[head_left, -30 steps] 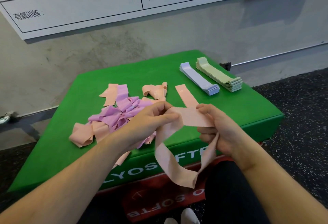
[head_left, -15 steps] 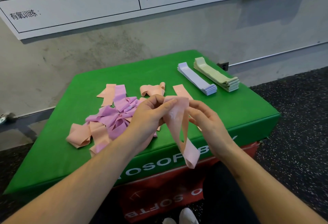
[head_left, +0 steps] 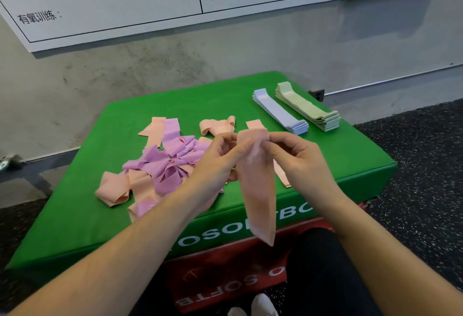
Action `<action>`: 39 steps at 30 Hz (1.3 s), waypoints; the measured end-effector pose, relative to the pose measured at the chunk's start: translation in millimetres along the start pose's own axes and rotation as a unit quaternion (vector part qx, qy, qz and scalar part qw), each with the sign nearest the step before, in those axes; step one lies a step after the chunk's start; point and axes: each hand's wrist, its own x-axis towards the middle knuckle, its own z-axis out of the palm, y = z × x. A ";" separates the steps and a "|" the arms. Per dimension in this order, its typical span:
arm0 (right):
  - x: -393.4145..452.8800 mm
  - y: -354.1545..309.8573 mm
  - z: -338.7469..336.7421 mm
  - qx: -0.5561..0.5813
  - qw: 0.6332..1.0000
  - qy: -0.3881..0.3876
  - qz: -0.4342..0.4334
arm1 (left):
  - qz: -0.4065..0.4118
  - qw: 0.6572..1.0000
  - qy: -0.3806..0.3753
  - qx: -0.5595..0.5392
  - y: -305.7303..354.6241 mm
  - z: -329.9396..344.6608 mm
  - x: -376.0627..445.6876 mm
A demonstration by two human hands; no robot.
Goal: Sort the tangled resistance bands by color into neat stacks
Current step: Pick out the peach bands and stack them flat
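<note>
On the green padded box top (head_left: 225, 95) against a grey concrete wall (head_left: 225, 52), sorted stacks sit far right. Left hand (head_left: 220, 162) and right hand (head_left: 298, 160) pinch a hanging peach elastic band (head_left: 258, 190).

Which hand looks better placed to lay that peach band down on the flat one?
Probably the right hand: it pinches the peach band and sits right beside the flat peach band.

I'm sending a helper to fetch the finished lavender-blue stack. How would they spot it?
Look at the green soft box by the wall, at its far right corner. Two flat stacks lie side by side there; the lavender-blue stack is the left one, thinner and paler than the pale green stack beside it.
</note>
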 end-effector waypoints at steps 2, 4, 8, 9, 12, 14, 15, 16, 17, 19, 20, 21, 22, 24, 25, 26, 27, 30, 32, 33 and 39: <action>5.8 -0.5 -1.6 0.000 1.000 0.005 -0.001 | 0.015 0.999 -0.007 0.031 -2.0 4.0 -0.1; 10.6 1.6 -1.9 0.007 1.000 0.025 0.004 | 0.044 0.997 0.005 0.064 -1.1 8.3 0.4; 12.0 13.0 -0.3 0.036 0.997 0.043 0.050 | 0.104 0.988 0.010 0.111 4.0 15.7 5.3; 11.9 18.3 -0.9 0.042 0.995 0.041 0.077 | 0.114 0.987 0.012 0.114 5.8 19.0 7.7; 9.1 31.3 -6.3 0.038 0.991 -0.003 0.125 | 0.124 0.989 0.037 0.074 10.4 27.6 21.7; 4.7 38.9 -10.4 0.048 0.988 -0.031 0.140 | 0.113 0.990 0.073 0.035 13.7 33.0 34.2; 2.1 43.1 -12.6 0.053 0.986 -0.038 0.152 | 0.102 0.991 0.083 0.008 15.5 35.3 41.1; -0.2 47.8 -14.9 0.051 0.985 -0.045 0.159 | 0.087 0.992 0.084 -0.028 17.7 37.3 47.8; -2.2 51.1 -16.4 0.040 0.984 -0.052 0.165 | 0.070 0.992 0.082 -0.060 19.8 39.3 53.7; -4.6 59.0 -20.6 0.005 0.984 -0.056 0.167 | 0.042 0.991 0.084 -0.097 23.2 42.4 65.5; -4.9 61.1 -22.1 -0.002 0.985 -0.050 0.167 | 0.029 0.989 0.086 -0.115 22.3 42.8 72.0; -4.4 62.6 -23.2 -0.001 0.984 -0.038 0.172 | 0.014 0.986 0.088 -0.142 21.9 44.3 77.3; -3.2 64.4 -24.5 -0.001 0.984 -0.028 0.175 | -0.007 0.980 0.089 -0.175 19.7 45.3 83.6; -0.1 69.0 -26.8 0.000 0.984 -0.022 0.176 | -0.044 0.967 0.091 -0.233 19.1 48.2 93.0; 0.8 71.0 -27.8 0.001 0.984 -0.029 0.176 | -0.055 0.963 0.096 -0.247 19.2 49.4 97.9; 1.5 74.8 -29.8 0.000 0.983 -0.038 0.177 | -0.062 0.960 0.102 -0.253 19.3 49.9 103.1; 1.6 78.0 -32.4 -0.006 0.982 -0.047 0.181 | -0.066 0.959 0.106 -0.253 19.8 50.8 107.7; 0.2 84.8 -39.7 -0.069 0.983 -0.032 0.165 | -0.066 0.958 0.116 -0.255 17.7 50.4 122.7; -0.5 86.6 -42.8 -0.111 0.983 -0.002 0.149 | -0.060 0.960 0.128 -0.241 12.6 47.2 134.0; 0.0 87.1 -44.1 -0.137 0.980 0.008 0.147 | -0.054 0.962 0.134 -0.232 9.0 45.6 139.4; 11.1 94.0 -60.2 -0.182 0.966 0.007 0.184 | -0.095 0.964 0.192 -0.160 -11.6 36.7 174.0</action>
